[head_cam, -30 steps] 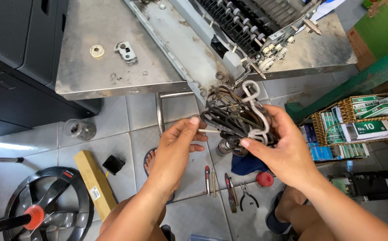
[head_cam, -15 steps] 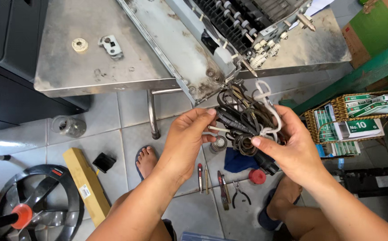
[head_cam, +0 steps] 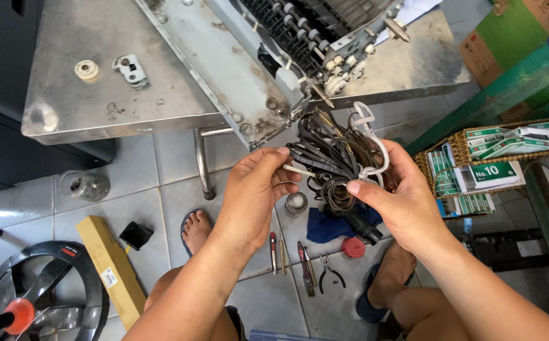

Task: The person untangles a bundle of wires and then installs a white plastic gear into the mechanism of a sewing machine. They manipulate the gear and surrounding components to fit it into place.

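Note:
My right hand (head_cam: 400, 202) grips a tangled bundle of dark rubber belts (head_cam: 331, 158) hung on a white hook-shaped clip (head_cam: 375, 148), held up in front of me. The fingertips of my left hand (head_cam: 255, 196) pinch a thin white piece (head_cam: 299, 169) at the left side of the bundle. Both hands are just below the edge of a metal table (head_cam: 135, 95), where an opened machine (head_cam: 312, 38) with rows of rollers and gears lies.
On the tiled floor lie screwdrivers and pliers (head_cam: 306, 265), a blue cloth (head_cam: 331, 224), a red cap (head_cam: 353, 247), a small can (head_cam: 296, 203), a glass jar (head_cam: 85, 185), a yellow box (head_cam: 110, 262) and a fan wheel (head_cam: 41, 297). A wicker basket of small green boxes (head_cam: 489, 161) stands at right.
Both hands with the belt bundle have stayed together, and the view has shifted slightly. My left fingers have moved from under the bundle to pinch its left side.

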